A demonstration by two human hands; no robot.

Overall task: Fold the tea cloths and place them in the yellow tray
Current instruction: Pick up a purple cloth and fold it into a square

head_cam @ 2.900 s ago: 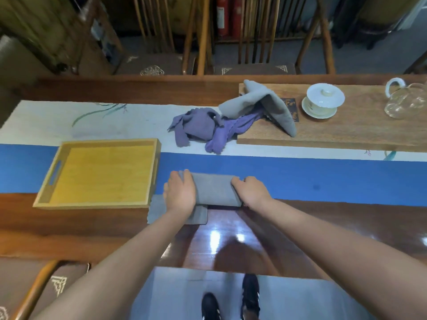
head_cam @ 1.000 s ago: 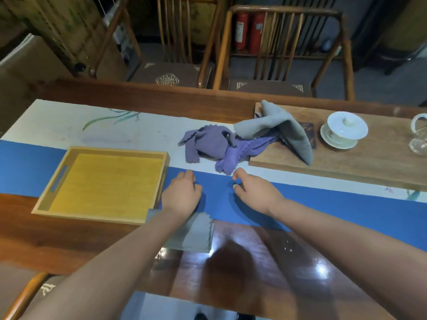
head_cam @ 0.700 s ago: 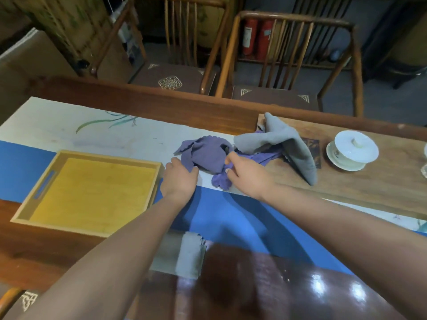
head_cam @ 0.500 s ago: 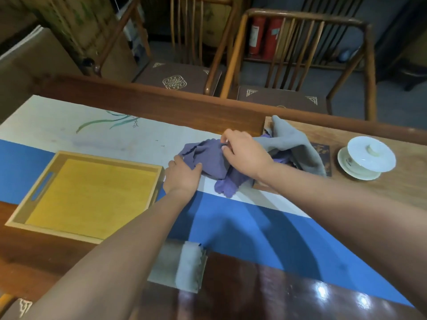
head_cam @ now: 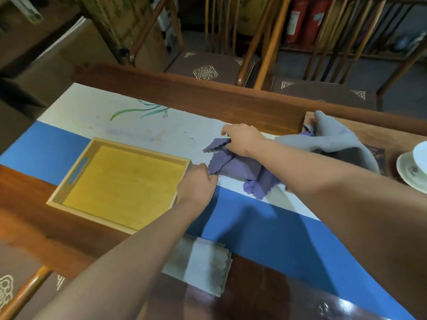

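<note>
Purple cloth [head_cam: 233, 167] sits bunched between my hands: my left hand [head_cam: 196, 184] pinches its near corner, my right hand [head_cam: 242, 138] grips its far edge. Left of my grip lies the tray [head_cam: 69, 199]; a folded grey cloth [head_cam: 205, 264] lies nearer me

The left forearm [head_cam: 143, 257] hides part of the folded grey cloth [head_cam: 205, 264]; the saucer [head_cam: 410, 170] runs off-frame.

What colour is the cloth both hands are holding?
Purple cloth, with scalloped edges; head view.
</note>
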